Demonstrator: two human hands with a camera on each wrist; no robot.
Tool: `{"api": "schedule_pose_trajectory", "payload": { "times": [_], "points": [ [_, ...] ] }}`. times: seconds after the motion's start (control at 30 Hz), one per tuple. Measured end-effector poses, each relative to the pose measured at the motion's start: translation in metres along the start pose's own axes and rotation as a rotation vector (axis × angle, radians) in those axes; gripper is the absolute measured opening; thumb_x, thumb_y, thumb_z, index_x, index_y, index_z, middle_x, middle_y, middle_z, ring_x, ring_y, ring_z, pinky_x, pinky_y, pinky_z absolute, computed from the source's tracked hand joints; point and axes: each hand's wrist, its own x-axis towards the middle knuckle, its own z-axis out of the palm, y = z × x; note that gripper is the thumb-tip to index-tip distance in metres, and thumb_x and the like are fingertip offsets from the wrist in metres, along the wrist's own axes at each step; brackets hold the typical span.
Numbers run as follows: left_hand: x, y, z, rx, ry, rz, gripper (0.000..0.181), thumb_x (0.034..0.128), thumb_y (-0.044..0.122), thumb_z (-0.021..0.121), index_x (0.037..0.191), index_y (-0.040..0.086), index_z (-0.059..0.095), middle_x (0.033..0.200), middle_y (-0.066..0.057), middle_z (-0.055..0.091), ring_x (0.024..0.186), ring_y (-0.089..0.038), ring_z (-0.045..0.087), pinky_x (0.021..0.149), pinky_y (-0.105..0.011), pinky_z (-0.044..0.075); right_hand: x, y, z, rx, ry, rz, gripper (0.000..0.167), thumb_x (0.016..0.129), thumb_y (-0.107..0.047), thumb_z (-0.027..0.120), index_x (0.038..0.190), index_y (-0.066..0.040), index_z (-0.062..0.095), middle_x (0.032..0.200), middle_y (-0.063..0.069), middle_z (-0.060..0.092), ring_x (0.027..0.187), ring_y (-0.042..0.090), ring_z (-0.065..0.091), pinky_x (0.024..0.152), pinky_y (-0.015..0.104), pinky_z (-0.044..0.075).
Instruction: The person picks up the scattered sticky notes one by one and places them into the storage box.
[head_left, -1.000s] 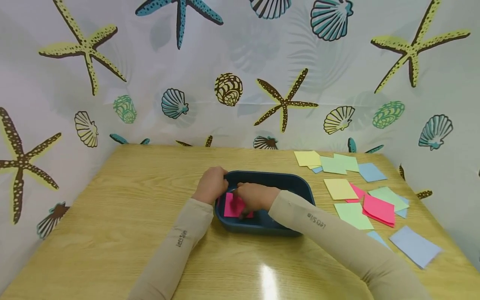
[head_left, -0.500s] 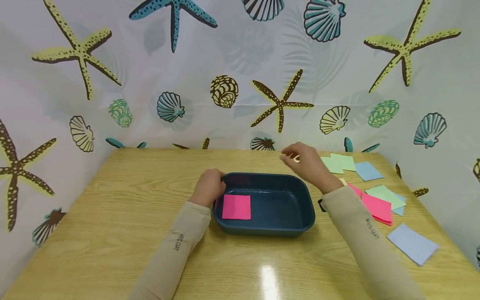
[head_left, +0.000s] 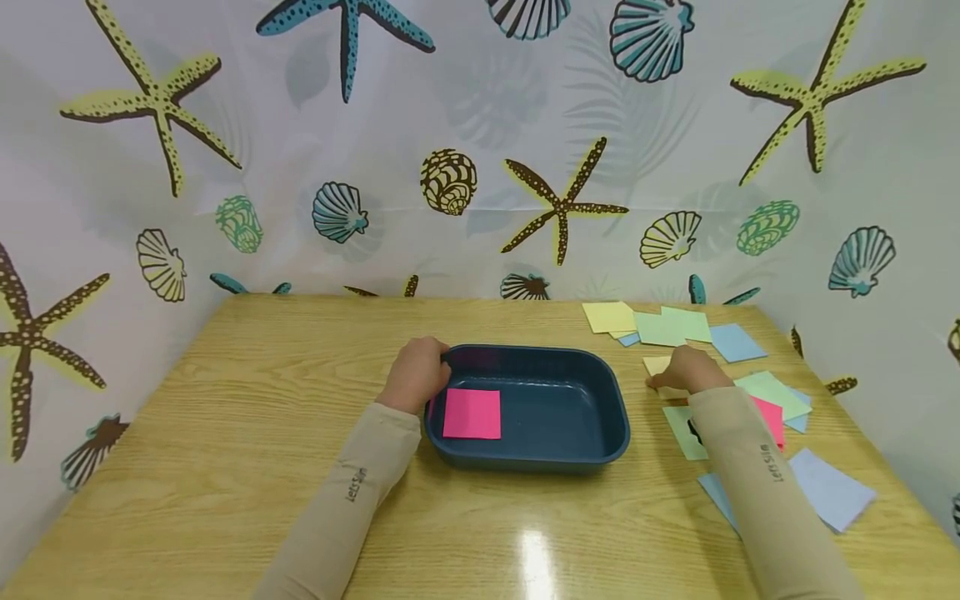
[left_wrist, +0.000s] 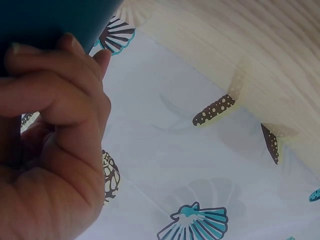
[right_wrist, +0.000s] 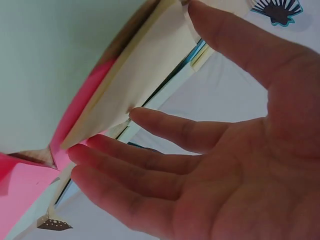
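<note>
My left hand (head_left: 417, 375) grips the left rim of a dark blue plastic bin (head_left: 555, 421); in the left wrist view its curled fingers (left_wrist: 55, 75) are at the bin's wall. A pink sticky note (head_left: 472, 414) lies flat inside, at the left end of the bin. To the right of it, my right hand (head_left: 688, 371) reaches down over a yellow sticky note (head_left: 656, 365), partly hiding it. In the right wrist view the fingers are extended, with the fingertips (right_wrist: 137, 114) touching the yellow note and the thumb apart at its edge.
Several sticky notes lie on the right of the wooden table (head_left: 322, 333): yellow ones (head_left: 607, 316), green ones (head_left: 684, 323), a blue one (head_left: 738, 342) and a pale blue one (head_left: 832, 492). A pink note (head_left: 771, 417) is partly under my sleeve. A shell-patterned curtain (head_left: 450, 100) hangs behind.
My right hand has left the bin, leaving the pink note inside, and has moved right and down onto the yellow note. My left hand stays on the rim.
</note>
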Motion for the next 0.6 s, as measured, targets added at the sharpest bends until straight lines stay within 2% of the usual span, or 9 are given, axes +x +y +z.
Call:
{"api": "schedule_pose_trajectory", "payload": {
  "times": [0.37,0.43,0.47,0.6],
  "points": [
    [0.0007,-0.002,0.0027,-0.003,-0.001,0.002,0.031,0.0876,-0.001,0.057,0.117,-0.005,0.067,0.112,-0.018,0.067,0.097,-0.026,0.066,0.081,-0.038,0.053,-0.0021,0.0032,0.0042,0.019,0.055,0.04,0.063,0.084,-0.034,0.071,0.113,0.02,0.056,0.117,0.036,0.056,0.086,0.036,0.058,0.076,0.047,0.048],
    [0.0012,-0.0019,0.0028,-0.008,-0.006,-0.005,0.032,0.0882,0.0,0.057,0.118,-0.004,0.066,0.113,-0.018,0.067,0.098,-0.026,0.066,0.082,-0.038,0.053,-0.0022,0.0031,0.0046,0.012,0.075,0.058,0.065,0.083,-0.036,0.072,0.115,0.018,0.055,0.118,0.036,0.056,0.092,0.041,0.057,0.081,0.053,0.045],
    [0.004,-0.0061,0.0066,-0.004,0.014,0.015,0.031,0.0871,0.0,0.057,0.117,-0.004,0.068,0.111,-0.018,0.068,0.095,-0.026,0.066,0.079,-0.037,0.053,-0.0018,0.0029,0.0049,0.01,0.086,0.069,0.065,0.082,-0.037,0.072,0.114,0.017,0.056,0.118,0.035,0.056,0.097,0.045,0.055,0.084,0.057,0.042],
    [0.0046,-0.0058,0.0066,-0.003,0.011,0.007,0.032,0.0871,0.001,0.058,0.118,-0.003,0.067,0.112,-0.018,0.068,0.096,-0.026,0.066,0.079,-0.037,0.053,0.0013,0.0031,0.0048,-0.011,0.119,0.097,0.062,0.08,-0.041,0.071,0.11,0.012,0.059,0.116,0.034,0.056,0.108,0.061,0.042,0.088,0.067,0.031]
  ]
}}
